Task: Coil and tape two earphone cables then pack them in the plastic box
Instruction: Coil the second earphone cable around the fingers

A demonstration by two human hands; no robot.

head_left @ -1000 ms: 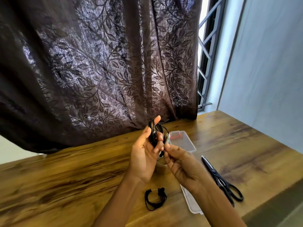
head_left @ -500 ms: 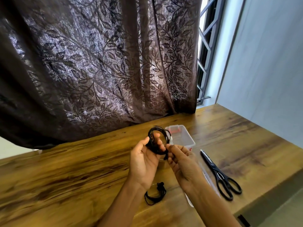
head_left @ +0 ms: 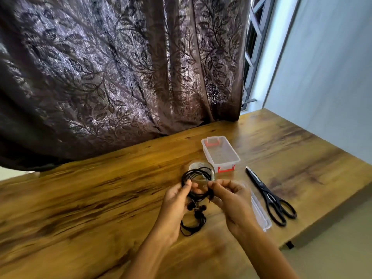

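A coiled black earphone cable [head_left: 198, 178] is held above the table between both hands. My left hand [head_left: 175, 206] pinches its left side and my right hand [head_left: 231, 200] pinches its right side; two earbuds dangle below. A second coiled black earphone cable [head_left: 193, 224] lies on the wooden table [head_left: 90, 198] under my hands. The clear plastic box [head_left: 220, 155] with red clips stands open beyond them. A clear tape roll [head_left: 199, 168] sits behind the held coil, partly hidden by it.
Black scissors [head_left: 269, 198] lie to the right of my hands. The box's clear lid [head_left: 259, 212] rests flat beside my right wrist. A dark leaf-patterned curtain [head_left: 120, 77] hangs along the table's far edge. The table's right edge drops to the floor.
The view tilted down. Both hands lowered the coil toward the table and turned it flatter, with the right hand now gripping its right side.
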